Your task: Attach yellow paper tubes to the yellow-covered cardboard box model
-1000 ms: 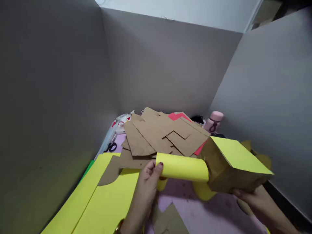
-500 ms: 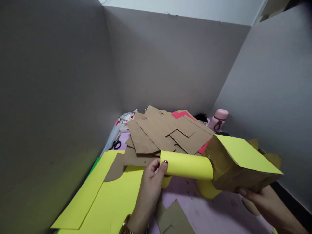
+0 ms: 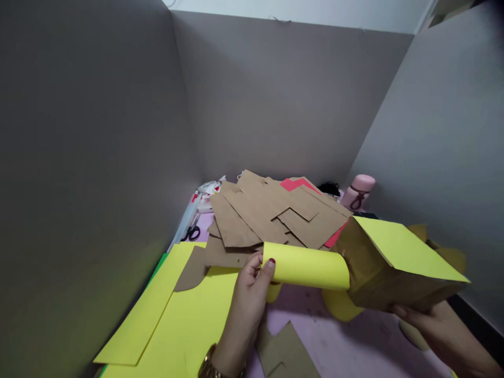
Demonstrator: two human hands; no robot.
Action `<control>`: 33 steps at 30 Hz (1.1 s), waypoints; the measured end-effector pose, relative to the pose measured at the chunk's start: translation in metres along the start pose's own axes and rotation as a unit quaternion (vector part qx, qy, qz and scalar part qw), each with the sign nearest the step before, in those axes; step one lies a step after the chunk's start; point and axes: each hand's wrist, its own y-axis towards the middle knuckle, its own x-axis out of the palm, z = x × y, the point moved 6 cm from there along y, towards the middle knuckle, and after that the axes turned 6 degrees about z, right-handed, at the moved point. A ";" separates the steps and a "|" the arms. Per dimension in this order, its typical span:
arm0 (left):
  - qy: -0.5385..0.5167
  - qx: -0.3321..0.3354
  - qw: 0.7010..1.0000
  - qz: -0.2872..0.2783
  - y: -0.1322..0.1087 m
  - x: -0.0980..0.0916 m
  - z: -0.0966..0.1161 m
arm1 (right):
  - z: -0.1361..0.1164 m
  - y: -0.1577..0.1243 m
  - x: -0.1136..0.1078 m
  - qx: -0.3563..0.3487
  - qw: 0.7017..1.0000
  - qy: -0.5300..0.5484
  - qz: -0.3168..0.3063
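Two hands are at work: the left hand [image 3: 250, 294] pinches the free end of one curved yellow sheet [image 3: 307, 266] between thumb and fingers, and the right hand [image 3: 427, 320] grips one yellow-topped brown box [image 3: 394, 281] from below, over the table [image 3: 326, 336]. The sheet's other end meets the box; whether it is fastened, I cannot tell. Around them are one pink bottle [image 3: 358, 192], one pair of scissors [image 3: 192, 233] and a heap of cardboard [image 3: 252, 210], too overlapped to count. Since a second ago, everything has shifted rightward in view, both grips unchanged.
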 end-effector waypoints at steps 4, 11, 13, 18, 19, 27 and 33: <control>0.007 -0.010 1.000 0.004 0.001 0.000 -0.002 | -0.004 -0.002 0.004 -0.016 1.000 0.003 -0.011; 0.035 -0.010 0.999 0.021 0.002 -0.004 -0.006 | -0.006 -0.002 0.007 -0.036 0.999 0.002 -0.041; 0.042 -0.020 0.999 0.021 0.001 -0.004 -0.006 | -0.008 -0.002 0.007 -0.037 0.999 -0.004 -0.040; 0.063 -0.026 0.997 0.031 -0.004 -0.005 -0.005 | -0.006 -0.004 0.007 -0.020 0.999 -0.017 -0.046; 0.071 -0.025 0.996 0.043 -0.004 -0.007 -0.006 | -0.005 -0.003 0.006 -0.019 0.999 -0.018 -0.044; 0.091 -0.020 0.995 0.035 -0.001 -0.009 -0.009 | -0.008 -0.001 0.008 -0.035 0.997 -0.024 -0.066; 0.103 0.006 0.994 0.039 0.001 -0.008 -0.004 | -0.017 -0.007 0.012 -0.063 0.996 -0.019 -0.063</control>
